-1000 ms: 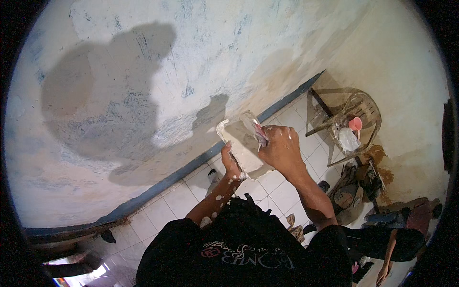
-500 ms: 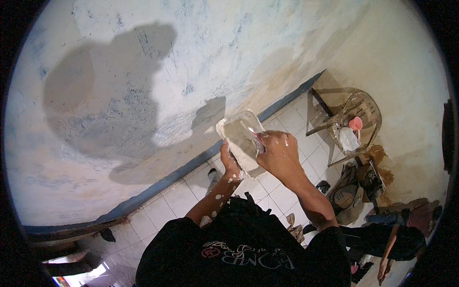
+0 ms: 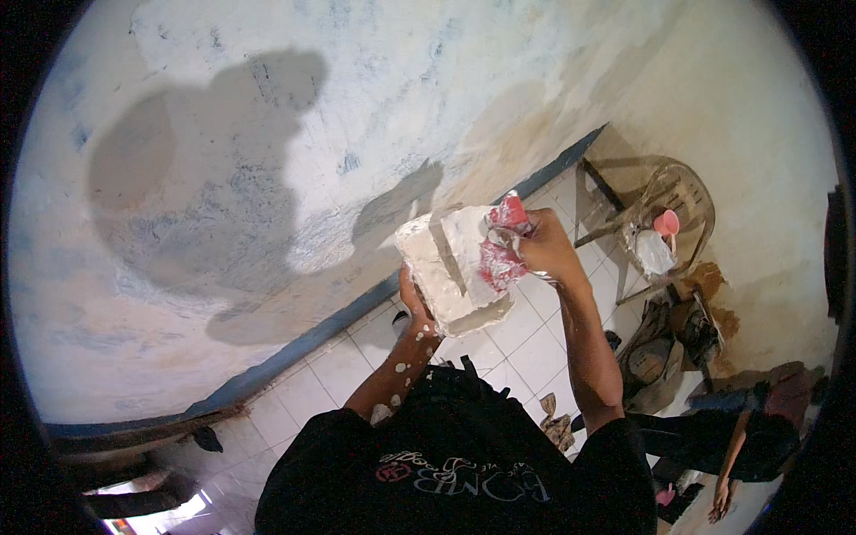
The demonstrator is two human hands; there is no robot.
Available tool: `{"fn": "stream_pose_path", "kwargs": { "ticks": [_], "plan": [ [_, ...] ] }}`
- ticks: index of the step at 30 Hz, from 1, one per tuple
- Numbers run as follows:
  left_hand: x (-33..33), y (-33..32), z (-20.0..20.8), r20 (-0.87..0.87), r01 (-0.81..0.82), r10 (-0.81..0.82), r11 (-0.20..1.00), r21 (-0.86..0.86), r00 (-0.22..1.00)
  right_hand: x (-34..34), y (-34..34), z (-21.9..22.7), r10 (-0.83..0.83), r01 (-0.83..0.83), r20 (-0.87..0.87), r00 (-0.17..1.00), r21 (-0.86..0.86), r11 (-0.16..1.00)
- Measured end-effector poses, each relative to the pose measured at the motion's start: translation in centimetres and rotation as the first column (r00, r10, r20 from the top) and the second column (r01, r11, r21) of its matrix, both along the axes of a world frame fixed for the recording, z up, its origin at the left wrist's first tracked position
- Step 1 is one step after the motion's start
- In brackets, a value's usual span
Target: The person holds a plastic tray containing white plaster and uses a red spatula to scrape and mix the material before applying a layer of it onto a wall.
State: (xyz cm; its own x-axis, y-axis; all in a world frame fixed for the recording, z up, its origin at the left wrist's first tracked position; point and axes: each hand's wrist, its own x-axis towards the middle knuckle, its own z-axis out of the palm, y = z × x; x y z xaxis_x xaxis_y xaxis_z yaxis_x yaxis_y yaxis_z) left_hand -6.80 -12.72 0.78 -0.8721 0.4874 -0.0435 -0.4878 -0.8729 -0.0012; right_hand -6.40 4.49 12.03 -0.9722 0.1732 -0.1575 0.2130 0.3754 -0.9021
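Observation:
My left hand (image 3: pixel 415 301), flecked with white along the wrist and forearm, grips the left side of a shallow rectangular tub (image 3: pixel 426 290). White putty (image 3: pixel 423 245) coats the inside of the tub, with a bare grey streak through its middle. In my right hand (image 3: pixel 548 245) is a red putty scraper (image 3: pixel 501 259), smeared with white. It lies across the tub's right edge, against the putty. My right fingers are wrapped round the scraper; their tips are partly hidden.
A patchy white-and-blue wall (image 3: pixel 357 116) rises ahead, with a blue skirting strip (image 3: pixel 312 343) along the tiled floor (image 3: pixel 357 366). To the right stands a chair (image 3: pixel 673 183) bearing a pink dipper (image 3: pixel 665 223) and a plastic bag (image 3: pixel 654 252). Another person's arm (image 3: pixel 733 450) shows lower right.
My right hand has moved slightly right and up, turning the scraper so its red face shows. The tub has tilted, showing more white putty. The other person's arm has shifted slightly.

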Motion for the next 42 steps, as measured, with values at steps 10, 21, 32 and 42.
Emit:
{"fn": "stream_pose_path", "kwargs": {
  "ticks": [10, 21, 32, 42],
  "plan": [
    [-0.2, -0.6, -1.4, -0.024, -0.065, 0.061, 0.955, -0.29, 0.998, 0.2, -1.4, -0.3, 0.051, -0.036, -0.037, 0.998, 0.328, 0.944],
    [-0.4, -0.9, -2.1, 0.109, -0.021, 0.05, 0.968, -0.252, 0.993, 0.3, -2.3, 0.2, 0.05, -0.031, -0.045, 0.998, 0.352, 0.935],
    [-0.4, -1.1, -2.9, 0.036, -0.051, 0.064, 0.958, -0.283, 0.997, 0.3, -2.7, -0.3, 0.113, -0.051, -0.122, 0.986, 0.425, 0.904],
    [-0.2, -1.0, -3.7, 0.047, -0.026, 0.041, 0.956, -0.292, 0.998, 0.3, -3.3, -0.2, 0.058, -0.023, -0.069, 0.996, 0.431, 0.902]
  ]
}}
